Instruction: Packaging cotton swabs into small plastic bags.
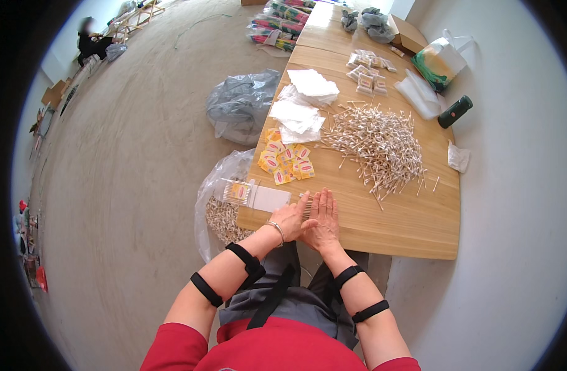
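At the table's near edge, a short row of cotton swabs lies between my hands. My left hand is closed against the row's left side, index finger along it and thumb reaching toward the other hand. My right hand lies flat on the row's right side, fingers straight and together. Left of them is a white rectangular card or pad. Beside it sits a clear packet with swabs and a yellow label. Yellow printed cards are scattered farther off. A large heap of loose cotton swabs spreads to the right.
White plastic sleeves are stacked beyond the cards. Filled packets, a dark cylinder and a carrier bag line the far right. A clear sack of swabs stands left of the table. A person sits far left.
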`<state>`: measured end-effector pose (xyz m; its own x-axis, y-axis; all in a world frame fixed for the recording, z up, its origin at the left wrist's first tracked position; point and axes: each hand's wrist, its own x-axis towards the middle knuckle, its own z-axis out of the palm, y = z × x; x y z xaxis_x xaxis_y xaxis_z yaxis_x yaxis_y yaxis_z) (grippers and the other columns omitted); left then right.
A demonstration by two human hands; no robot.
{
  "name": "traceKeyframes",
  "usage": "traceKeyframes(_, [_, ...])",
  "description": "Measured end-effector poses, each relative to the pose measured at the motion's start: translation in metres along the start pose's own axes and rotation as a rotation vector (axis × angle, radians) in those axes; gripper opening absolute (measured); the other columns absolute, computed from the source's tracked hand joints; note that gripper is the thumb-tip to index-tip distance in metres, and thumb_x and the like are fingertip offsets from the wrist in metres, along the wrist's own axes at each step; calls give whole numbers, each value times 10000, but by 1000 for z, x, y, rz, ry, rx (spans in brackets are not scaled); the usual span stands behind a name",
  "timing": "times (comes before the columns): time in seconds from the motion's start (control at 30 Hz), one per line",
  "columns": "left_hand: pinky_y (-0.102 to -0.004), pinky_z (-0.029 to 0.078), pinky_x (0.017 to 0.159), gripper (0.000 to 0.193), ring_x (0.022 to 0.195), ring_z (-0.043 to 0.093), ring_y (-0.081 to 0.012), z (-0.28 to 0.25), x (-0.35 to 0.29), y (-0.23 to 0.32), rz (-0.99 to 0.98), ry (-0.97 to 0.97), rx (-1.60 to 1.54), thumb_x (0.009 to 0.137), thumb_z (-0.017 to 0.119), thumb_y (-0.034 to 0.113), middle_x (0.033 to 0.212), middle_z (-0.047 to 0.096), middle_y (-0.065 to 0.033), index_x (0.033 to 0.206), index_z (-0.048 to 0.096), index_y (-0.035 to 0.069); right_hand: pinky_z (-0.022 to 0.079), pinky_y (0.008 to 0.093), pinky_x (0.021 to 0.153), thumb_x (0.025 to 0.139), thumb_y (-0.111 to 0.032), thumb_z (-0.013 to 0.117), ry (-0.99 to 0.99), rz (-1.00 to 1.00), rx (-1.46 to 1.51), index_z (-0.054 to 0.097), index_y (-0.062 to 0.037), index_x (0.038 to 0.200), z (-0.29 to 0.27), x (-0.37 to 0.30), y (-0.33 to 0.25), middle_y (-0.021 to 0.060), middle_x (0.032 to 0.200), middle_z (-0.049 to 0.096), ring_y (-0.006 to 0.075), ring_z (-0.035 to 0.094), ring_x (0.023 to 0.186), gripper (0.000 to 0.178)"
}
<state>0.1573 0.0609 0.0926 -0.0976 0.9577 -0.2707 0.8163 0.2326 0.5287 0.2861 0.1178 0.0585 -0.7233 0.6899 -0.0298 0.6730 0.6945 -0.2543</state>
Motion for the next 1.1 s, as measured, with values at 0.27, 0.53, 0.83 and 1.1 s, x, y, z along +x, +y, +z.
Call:
traceKeyframes(0.27, [-463, 465, 830, 645, 952, 588, -418, 2, 4, -4, 53, 32, -79, 871, 547, 426, 1050, 607, -252, 1321, 329, 18, 22, 449, 1149, 714, -530, 594, 64, 9, -143, 148, 77, 1420, 8, 2, 1, 254, 1504, 92, 366, 39, 1418, 1033])
traceKeyframes(0.53, [-434, 476, 818, 402, 951, 609, -345, -29, 50, 10, -6, 14, 18, 850, 582, 304, 959, 656, -163, 1168, 509, 70, 71, 451, 1144, 709, -658, 576, 51, 7, -48, 172, 97, 1402, -8, 3, 0, 264, 1479, 156, 375, 79, 1408, 1102])
traceKeyframes(0.83, [-398, 475, 823, 252, 937, 611, -291, -11, 149, 48, -98, 369, -124, 790, 671, 264, 952, 637, -103, 966, 617, 92, 161, 467, 1128, 703, -674, 566, 51, -12, 36, 260, 113, 1364, -13, -5, -3, 269, 1419, 265, 397, 220, 1357, 1072])
traceKeyframes(1.1, [-409, 487, 781, 151, 875, 618, -313, -5, 159, 39, -104, 390, -117, 802, 640, 201, 877, 638, -146, 826, 625, 53, 155, 463, 1127, 614, -738, 591, 71, -8, 40, 189, 109, 1390, -10, -1, -1, 278, 1415, 251, 402, 199, 1358, 1216])
